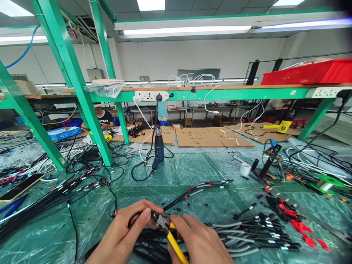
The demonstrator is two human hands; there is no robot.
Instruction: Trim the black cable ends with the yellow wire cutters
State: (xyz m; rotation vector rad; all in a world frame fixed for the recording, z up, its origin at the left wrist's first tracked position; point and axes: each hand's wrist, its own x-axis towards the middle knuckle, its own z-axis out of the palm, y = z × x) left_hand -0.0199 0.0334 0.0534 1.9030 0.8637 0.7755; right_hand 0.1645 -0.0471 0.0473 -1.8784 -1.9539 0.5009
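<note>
At the bottom centre, my left hand (123,231) pinches a black cable (134,217) between thumb and fingers. My right hand (195,238) is wrapped round yellow-handled cutters (176,246), whose metal jaws meet the cable at my left fingertips. Under both hands lies a bundle of black cables (151,244). Grey and black cable ends with white labels (247,233) fan out to the right. Just beyond my hands, a few black and grey cables with red marks (192,191) lie on the plastic-covered green table (181,168).
A dark heat tool (158,146) stands upright at the centre. Black cables (49,205) and a phone (20,187) lie left. To the right are a metal fixture (271,161), red pieces (302,227) and a green spool (327,185). Green posts (96,128) rise at left; people sit beyond.
</note>
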